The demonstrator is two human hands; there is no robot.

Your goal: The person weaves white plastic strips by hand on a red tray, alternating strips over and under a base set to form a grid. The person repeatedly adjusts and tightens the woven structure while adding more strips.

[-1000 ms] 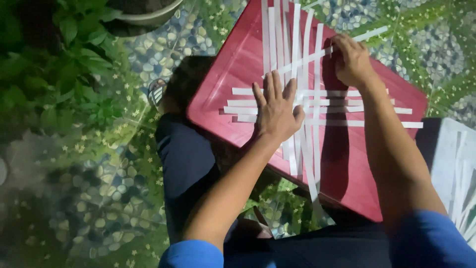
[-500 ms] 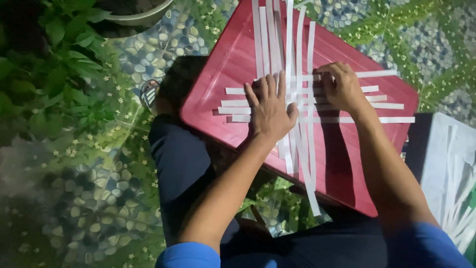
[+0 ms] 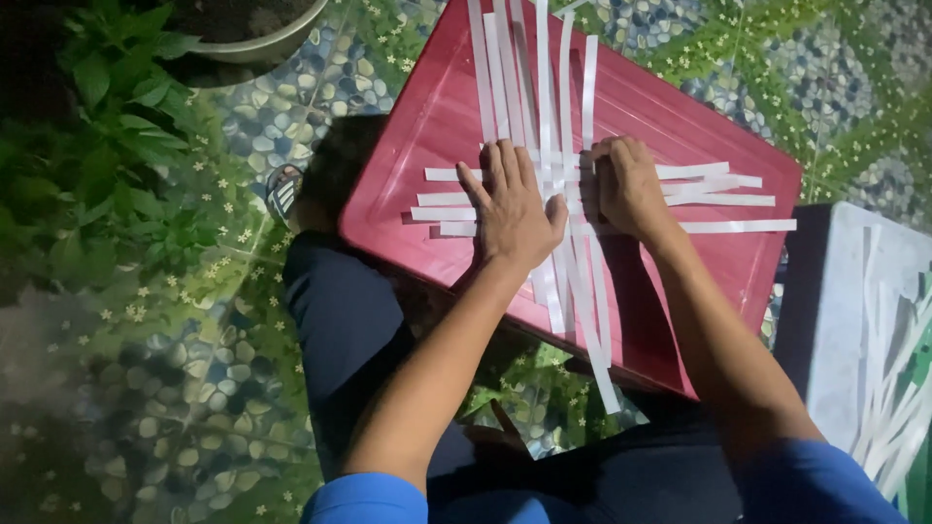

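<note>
- The right hand (image 3: 629,186) has come in from the far edge of the flat, dark-red plastic lid (image 3: 427,126) over the last second and now sits curled next to the left hand, knuckles up, fingertips pressing into the crossing of the strips; whether it pinches one I cannot tell.
- The left hand (image 3: 512,209) has hardly moved: it lies flat and spread, palm down, pinning the woven white paper strips (image 3: 544,97) where the long ones cross the sideways ones.
- The strips lie on the red lid, which rests across the person's lap; the long ones run off its near edge.
- With both hands now meeting at the crossing, the weave looks to be being tightened or a strip tucked there.
- A grey board with loose white strips (image 3: 888,388) lies to the right; a potted green plant (image 3: 107,146) stands on the pebble floor at left.
</note>
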